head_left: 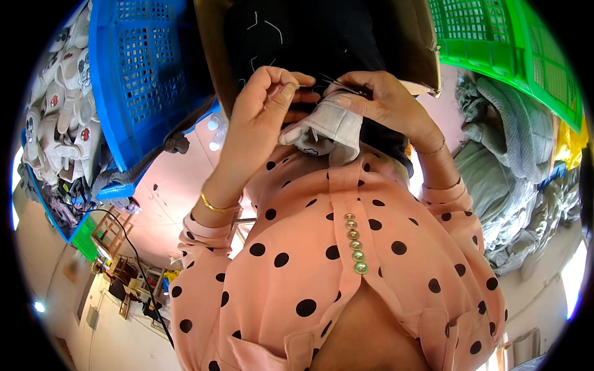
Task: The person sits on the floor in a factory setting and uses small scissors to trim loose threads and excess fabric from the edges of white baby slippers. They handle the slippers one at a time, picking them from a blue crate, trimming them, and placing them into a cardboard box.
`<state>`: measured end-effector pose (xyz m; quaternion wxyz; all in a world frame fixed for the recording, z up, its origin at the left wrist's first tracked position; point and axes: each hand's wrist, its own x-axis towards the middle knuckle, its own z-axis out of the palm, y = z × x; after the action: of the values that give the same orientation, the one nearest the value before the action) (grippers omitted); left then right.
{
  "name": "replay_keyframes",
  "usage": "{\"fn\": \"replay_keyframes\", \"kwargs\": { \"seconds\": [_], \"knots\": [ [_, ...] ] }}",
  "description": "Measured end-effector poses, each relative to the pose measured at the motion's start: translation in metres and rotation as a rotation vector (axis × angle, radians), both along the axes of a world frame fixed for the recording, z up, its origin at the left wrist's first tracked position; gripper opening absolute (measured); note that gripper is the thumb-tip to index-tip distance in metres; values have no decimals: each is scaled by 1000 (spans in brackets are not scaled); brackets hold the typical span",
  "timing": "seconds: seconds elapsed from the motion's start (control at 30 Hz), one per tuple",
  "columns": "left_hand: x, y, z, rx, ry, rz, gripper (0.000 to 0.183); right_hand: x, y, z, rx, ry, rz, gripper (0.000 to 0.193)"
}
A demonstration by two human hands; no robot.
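In front of my chest is a small off-white fabric shoe upper (334,123), its open side facing me and a small tag or thread end showing inside. My right hand (387,105) grips its top edge between thumb and fingers. The same hand also holds a thin, dark, pointed tool (340,84), its tips toward my left hand; whether it is snips or tweezers I cannot tell. My left hand (266,108) is closed in a pinch beside the upper, with thumb and forefinger together. What it pinches, perhaps a thread, is too small to make out.
A blue plastic basket (139,68) stands at the left, beside a heap of similar white shoe uppers (65,105). Right of me are a green basket (482,37) and piled grey fabric (513,167). Beyond my hands is an open cardboard box (421,43). White thread scraps (274,29) lie on dark cloth.
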<state>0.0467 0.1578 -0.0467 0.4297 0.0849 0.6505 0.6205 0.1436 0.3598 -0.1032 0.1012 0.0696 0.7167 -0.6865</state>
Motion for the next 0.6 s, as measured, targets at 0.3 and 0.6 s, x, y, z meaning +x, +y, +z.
{"fn": "replay_keyframes", "kwargs": {
  "seconds": [0.3, 0.6],
  "knots": [
    [-6, -21, 0, -120, -45, -249, 14, 9, -7, 46, 504, -125, 9, 45],
    [-9, 1, -14, 147, 174, -48, 37, -9, 23, 10, 114, -202, 50, 47]
  ]
}}
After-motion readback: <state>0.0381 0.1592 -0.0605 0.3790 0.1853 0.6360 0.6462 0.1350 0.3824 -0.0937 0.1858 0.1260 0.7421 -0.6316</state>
